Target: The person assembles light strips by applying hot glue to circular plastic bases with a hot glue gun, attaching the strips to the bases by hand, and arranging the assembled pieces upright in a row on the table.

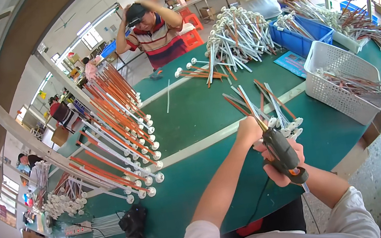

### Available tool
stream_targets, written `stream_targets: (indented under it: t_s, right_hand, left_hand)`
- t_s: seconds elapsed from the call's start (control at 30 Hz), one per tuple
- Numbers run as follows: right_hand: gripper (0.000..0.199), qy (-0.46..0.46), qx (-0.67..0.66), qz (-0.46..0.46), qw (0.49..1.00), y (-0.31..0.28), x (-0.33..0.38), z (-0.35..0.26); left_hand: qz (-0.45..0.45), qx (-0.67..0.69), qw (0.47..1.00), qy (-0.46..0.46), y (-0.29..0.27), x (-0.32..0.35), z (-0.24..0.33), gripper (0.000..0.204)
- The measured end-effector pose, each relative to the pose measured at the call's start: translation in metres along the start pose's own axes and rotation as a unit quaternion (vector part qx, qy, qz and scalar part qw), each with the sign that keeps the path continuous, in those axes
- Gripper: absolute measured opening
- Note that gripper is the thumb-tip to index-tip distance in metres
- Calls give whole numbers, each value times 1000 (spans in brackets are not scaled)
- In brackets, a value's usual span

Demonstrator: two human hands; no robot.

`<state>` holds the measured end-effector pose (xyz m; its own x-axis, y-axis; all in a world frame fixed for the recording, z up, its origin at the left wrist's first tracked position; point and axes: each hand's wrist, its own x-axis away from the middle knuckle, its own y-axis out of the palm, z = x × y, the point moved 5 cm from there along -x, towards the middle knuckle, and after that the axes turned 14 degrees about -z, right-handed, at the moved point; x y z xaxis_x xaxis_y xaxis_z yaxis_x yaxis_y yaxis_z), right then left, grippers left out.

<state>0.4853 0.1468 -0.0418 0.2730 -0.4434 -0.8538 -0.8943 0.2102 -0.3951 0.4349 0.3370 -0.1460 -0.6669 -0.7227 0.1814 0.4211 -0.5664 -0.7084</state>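
My right hand [277, 176] is wrapped round the grip of a dark hot glue gun [281, 148], with a clear glue stick [305, 187] poking from its back end. The gun's nozzle points away from me, close beside my left hand [249, 131]. That hand is closed, seemingly on a thin strip [245, 97] rising from it; its fingertips are partly hidden. Just beyond my hands, several brown and white strips with round white ends [292, 126] lie on the green table [198, 167].
Rows of orange and white strips [122, 129] with white discs lean on a frame at left. A large pile of strips [237, 37], a blue bin [304, 33] and a white basket [341, 95] stand right. A black device [133, 222] lies near the front edge. Two people stand across the table.
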Motion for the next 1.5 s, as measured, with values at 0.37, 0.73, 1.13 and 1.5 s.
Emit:
stream_targets:
  t_s: [0.37,0.73,1.13,1.5]
  right_hand:
    - [34,-12,61,-26,998,-17,6,-11]
    - [35,124,-51,48,990,27,-24,36]
    - [35,327,-495,-19,805,74,15,126]
    - [20,398,-303,141,854,62,35,139]
  left_hand:
    - [-96,416,904,-15,17,0,-46,18]
    - [-201,417,883,73,-44,92,-22,18]
    - [-121,259,958,-17,-68,158,-79,16]
    - [-121,243,962,13,-55,165,-92,16]
